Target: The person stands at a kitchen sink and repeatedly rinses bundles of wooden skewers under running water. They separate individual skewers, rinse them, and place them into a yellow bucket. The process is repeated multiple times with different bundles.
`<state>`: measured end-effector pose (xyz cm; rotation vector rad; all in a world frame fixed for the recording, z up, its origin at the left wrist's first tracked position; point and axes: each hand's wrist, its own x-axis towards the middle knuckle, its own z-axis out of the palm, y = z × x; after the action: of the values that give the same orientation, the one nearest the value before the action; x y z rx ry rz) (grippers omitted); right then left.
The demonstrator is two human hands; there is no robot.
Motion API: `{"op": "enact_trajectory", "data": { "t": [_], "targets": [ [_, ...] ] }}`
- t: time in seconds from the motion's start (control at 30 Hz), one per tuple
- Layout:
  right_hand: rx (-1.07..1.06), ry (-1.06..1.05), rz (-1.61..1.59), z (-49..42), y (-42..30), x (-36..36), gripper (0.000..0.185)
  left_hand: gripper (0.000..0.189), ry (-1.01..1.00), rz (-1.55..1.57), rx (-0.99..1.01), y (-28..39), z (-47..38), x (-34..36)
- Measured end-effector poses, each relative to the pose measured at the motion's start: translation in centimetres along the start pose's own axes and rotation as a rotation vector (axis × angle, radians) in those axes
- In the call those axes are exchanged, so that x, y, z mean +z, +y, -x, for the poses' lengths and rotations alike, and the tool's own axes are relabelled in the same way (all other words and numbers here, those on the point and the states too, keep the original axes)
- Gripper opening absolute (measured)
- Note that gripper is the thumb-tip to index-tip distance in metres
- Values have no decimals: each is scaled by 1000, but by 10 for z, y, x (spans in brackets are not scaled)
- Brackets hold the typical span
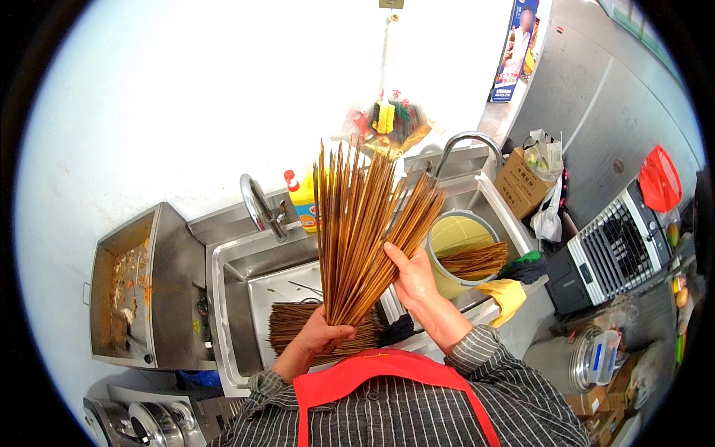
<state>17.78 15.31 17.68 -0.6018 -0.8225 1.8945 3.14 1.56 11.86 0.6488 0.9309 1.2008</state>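
A large bundle of thin brown skewers (pixel 354 234) fans out upward between my two hands, pointed tips away from me. My left hand (pixel 321 335) grips the bundle near its lower end. Higher up on the right side, my right hand (pixel 412 274) is closed around part of the same bundle, its thumb lying across the sticks. Below my left hand, a thick pile of darker skewers (pixel 287 324) lies in the left sink basin (pixel 240 335). More skewers (pixel 475 260) lean in a yellowish bucket (pixel 447 285) in the right basin.
Curved faucets (pixel 257 207) (pixel 469 136) rise behind both basins. A yellow detergent bottle (pixel 301 198) stands at the back ledge. Yellow cloth (pixel 505 299) and dark gloves (pixel 525 268) hang over the right edge. A stained metal box (pixel 162 290) is at left, an air cooler (pixel 614 246) at right.
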Motion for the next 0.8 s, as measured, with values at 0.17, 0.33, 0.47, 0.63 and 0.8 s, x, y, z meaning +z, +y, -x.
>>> {"op": "enact_trajectory", "data": {
  "t": [0.17,0.33,0.47,0.63,0.8],
  "targets": [
    [2,65,9,-1,0,0,22,53,30,-16,5,-3,-1,0],
    [-10,87,4,-1,1,0,22,54,7,25,31,-8,-3,-3],
    [-32,115,-8,1,3,3,22,55,7,35,21,-10,-4,-4],
    [-41,137,-84,2,6,4,20,56,38,21,3,-7,-3,0],
    [-53,138,-116,2,11,0,18,57,17,20,10,-7,-4,0]
  ]
}}
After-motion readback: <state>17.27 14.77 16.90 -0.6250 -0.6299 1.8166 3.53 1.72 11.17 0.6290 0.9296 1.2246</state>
